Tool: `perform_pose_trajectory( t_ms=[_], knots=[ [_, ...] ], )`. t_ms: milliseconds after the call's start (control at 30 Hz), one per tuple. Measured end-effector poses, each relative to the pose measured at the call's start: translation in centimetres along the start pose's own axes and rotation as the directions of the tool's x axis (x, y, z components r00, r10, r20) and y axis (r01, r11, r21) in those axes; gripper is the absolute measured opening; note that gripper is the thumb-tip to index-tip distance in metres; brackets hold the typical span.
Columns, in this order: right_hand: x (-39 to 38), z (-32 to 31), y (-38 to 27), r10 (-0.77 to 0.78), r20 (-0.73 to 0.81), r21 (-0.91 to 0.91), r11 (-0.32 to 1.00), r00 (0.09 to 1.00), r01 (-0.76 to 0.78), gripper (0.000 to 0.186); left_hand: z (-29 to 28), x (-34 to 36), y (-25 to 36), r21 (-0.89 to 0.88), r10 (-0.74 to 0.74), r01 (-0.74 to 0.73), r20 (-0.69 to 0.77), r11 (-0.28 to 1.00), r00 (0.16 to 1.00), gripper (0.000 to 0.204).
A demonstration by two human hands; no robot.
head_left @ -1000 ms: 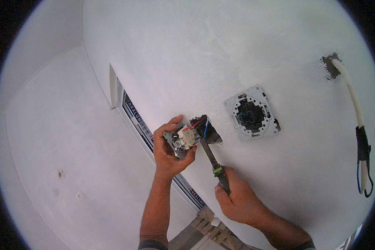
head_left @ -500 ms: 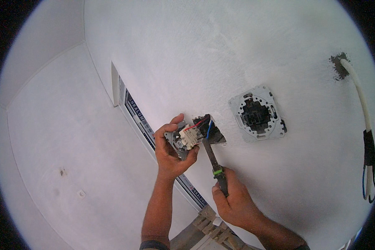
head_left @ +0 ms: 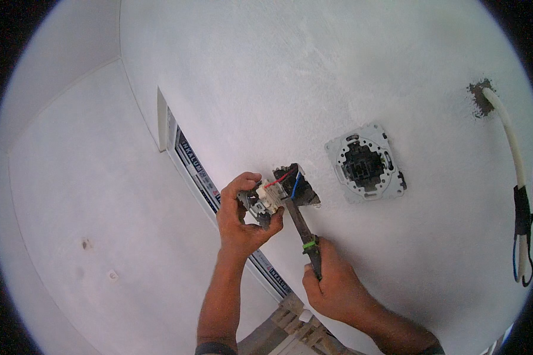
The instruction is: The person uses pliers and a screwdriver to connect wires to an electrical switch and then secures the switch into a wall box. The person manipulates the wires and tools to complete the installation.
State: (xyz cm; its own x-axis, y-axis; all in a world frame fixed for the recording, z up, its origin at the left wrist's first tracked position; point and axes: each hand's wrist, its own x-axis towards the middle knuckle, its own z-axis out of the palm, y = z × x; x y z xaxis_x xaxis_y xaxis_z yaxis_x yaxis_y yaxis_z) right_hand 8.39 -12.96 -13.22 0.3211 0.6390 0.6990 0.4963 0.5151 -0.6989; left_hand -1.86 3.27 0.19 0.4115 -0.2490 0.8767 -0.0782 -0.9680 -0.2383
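Note:
In my left hand (head_left: pixel 237 222), fingers and thumb wrap around a light-switch or socket insert (head_left: pixel 270 196) with a cream back and a grey metal frame. A red wire (head_left: pixel 279 179) and a blue wire (head_left: pixel 296 184) come out of the dark wall box (head_left: pixel 307 194); the red one reaches the insert's back. My right hand (head_left: pixel 336 279) is closed on the black handle of a dark hand tool (head_left: pixel 301 225) with a green band. Its tip lies at the insert's edge by the wires; the tip's shape is too small to tell.
To the right, a second insert with a square metal frame (head_left: pixel 367 194) is mounted in the white wall. Farther right, a white cable (head_left: pixel 508 127) hangs from a rough hole (head_left: pixel 481 97), its lower part wrapped in black tape (head_left: pixel 522 210). A taped frame strip (head_left: pixel 196 168) runs behind my left hand.
My left hand has shifted slightly left with the insert, which has turned a little. The tool's tip has moved slightly left with it, toward the insert's edge.

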Motion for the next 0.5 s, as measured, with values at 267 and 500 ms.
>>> perform_pose_trajectory(
  t_ms=[267,500],
  knots=[
    [-1.5,-0.6,0.4,0.072,0.075,-0.063,0.996,0.995,-0.067,0.043,-0.5,-0.2,3.8,0.210,-0.035,0.020,0.067,0.977,0.997,0.067],
    [-1.7,-0.7,0.2,0.075,0.046,-0.056,0.996,0.996,-0.072,0.045,-0.4,-0.9,3.4,-0.046,-0.118,0.122,0.065,0.992,0.991,0.069]
  ],
)
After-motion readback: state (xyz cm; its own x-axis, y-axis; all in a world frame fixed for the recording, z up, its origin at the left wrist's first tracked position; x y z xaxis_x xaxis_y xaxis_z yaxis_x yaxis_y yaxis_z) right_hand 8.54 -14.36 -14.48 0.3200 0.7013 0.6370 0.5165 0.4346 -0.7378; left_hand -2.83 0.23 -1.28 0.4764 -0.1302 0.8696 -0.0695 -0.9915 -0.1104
